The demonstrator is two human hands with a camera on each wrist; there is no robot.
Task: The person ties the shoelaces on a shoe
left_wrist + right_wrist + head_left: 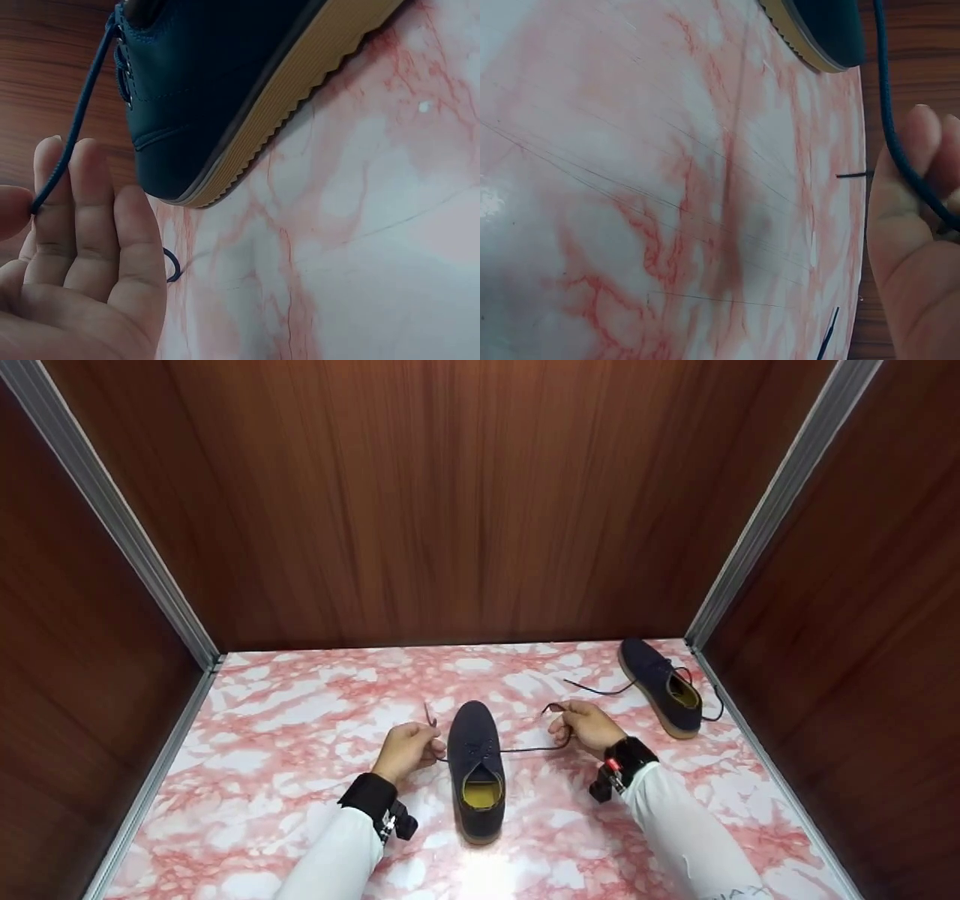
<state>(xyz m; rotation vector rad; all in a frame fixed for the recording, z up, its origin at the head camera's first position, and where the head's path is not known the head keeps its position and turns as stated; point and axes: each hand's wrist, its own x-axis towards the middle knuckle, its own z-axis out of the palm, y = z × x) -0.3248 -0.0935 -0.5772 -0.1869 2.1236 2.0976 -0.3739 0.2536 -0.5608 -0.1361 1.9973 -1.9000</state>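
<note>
Between the two hands a dark blue lace-up shoe (474,727) stands on the marbled table, toe pointing away, its yellow insole showing. My left hand (409,750) is just left of the shoe and pinches one end of its shoelace (82,112) between thumb and forefinger; the other fingers are fairly straight. To the right of the shoe, my right hand (589,725) grips the other lace end (531,750), which runs nearly level from the eyelets. This lace passes over the fingers in the right wrist view (889,120), and its tip sticks out beyond them.
A matching second shoe (660,682) lies at the back right, its laces (600,691) spread loose on both sides. Brown wood-grain panels (450,510) enclose the red-and-white table (300,712) at the back and sides, with grey metal strips (780,502) at the corners.
</note>
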